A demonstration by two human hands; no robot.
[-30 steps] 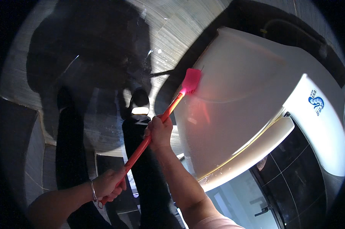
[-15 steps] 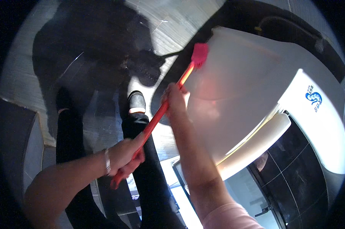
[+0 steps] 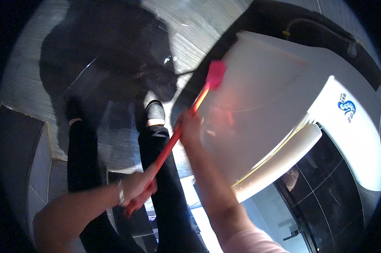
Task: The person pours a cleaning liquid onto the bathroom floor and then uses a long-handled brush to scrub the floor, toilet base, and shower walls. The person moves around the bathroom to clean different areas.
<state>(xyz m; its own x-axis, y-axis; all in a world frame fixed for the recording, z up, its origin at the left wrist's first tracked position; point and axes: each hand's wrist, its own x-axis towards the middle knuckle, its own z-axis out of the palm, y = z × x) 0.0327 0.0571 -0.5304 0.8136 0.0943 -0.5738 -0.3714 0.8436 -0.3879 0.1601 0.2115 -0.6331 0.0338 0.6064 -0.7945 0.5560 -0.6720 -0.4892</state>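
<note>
Both hands' grip holds red brush [image 3: 186, 114] against white tub [image 3: 275, 105] (legs below).

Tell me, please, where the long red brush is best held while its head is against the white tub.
Probably as now: two grips spread along the straight handle of the red brush, left hand near the tail, right hand nearer the head, both from the near side. The handle slants away toward the white tub.

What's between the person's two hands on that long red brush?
Only the bare red handle of the brush runs between the left hand and right hand, in the head view.
</note>
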